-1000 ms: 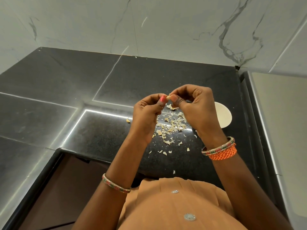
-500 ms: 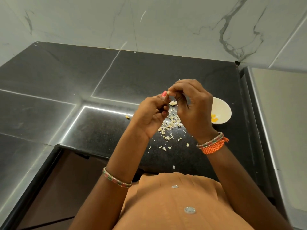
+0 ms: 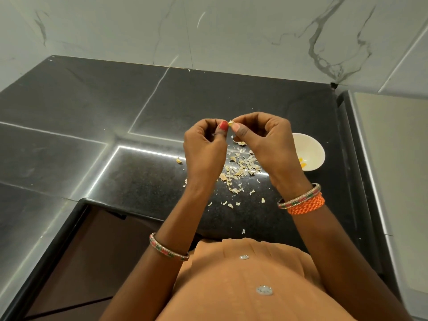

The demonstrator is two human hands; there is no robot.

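Pinching a tiny pale flaky-skinned piece (image 3: pixel 231 123) in mid-air above the speckled black stone desk (image 3: pixel 139 181), a person's left hand (image 3: pixel 205 147) and right hand (image 3: pixel 266 140) meet thumb to thumb, the fingers (image 3: pixel 245 118) of both curled in tight so that only the tips close on it, the red-painted left thumbnail against its edge. The piece looks feather-light, dry and brittle, likely to crumble or flick away under a hard squeeze; the safest hold appears to be on its firmer body, leaving the loose skin free to be pulled. Directly beneath the hands a scatter of pale torn husk flakes (image 3: pixel 240 167) lies on the desk. Just right of the right hand stands a small round white bowl (image 3: pixel 320 149) holding a few yellow bits (image 3: pixel 303 162). Patterned bangles (image 3: pixel 169 251) circle both wrists, with an orange braided band (image 3: pixel 305 206) on the right, and a white grey-veined marble wall (image 3: pixel 231 31) rises behind
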